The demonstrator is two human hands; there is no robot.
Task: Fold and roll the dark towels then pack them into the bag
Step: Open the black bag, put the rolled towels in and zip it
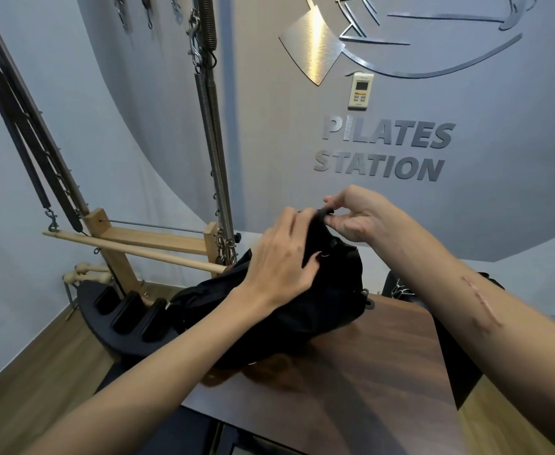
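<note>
black bag [328,300] lying on the wooden table [384,372], mouth raised. left hand [282,257] gripping the dark cloth at the opening; right hand [355,218] pinching its top edge. no towels told apart from the bag. best to hold the mouth taut and wide before pushing anything in.

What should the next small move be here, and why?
Probably pull the pinched bit along to close the black bag: the right hand pinches a small dark piece at its top, the left hand grips the fabric beside it, and no towel lies loose on the wooden table.
</note>
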